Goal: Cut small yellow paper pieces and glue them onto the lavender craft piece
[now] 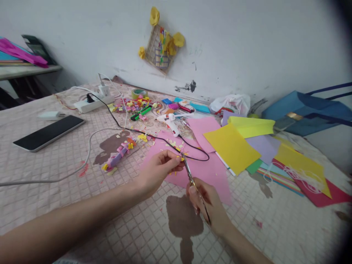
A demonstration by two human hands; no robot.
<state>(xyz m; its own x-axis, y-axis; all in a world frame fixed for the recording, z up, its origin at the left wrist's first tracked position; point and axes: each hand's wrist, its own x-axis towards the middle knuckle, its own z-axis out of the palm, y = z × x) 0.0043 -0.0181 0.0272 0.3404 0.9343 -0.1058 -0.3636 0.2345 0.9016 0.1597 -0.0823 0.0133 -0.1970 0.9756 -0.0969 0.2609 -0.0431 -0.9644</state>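
In the head view, my left hand [162, 168] pinches a small yellow paper piece [179, 158] between thumb and fingers. My right hand [206, 200] is closed round a pair of scissors [190, 176], whose blades point up and left to the yellow piece. Whether the blades are cutting into it I cannot tell. Both hands are over a pink paper sheet [211, 176] strewn with small scraps. Left of my left hand lies a purple strip [118, 156] decorated with pink, yellow and orange bits.
A white glue gun [172, 124] with a black cord lies beyond my hands. Coloured paper sheets [233, 146] spread to the right, near a blue bag [308, 112]. At left are a phone [49, 132] and a power strip [93, 102]. Paper cutouts [132, 104] and tape [139, 94] sit behind.
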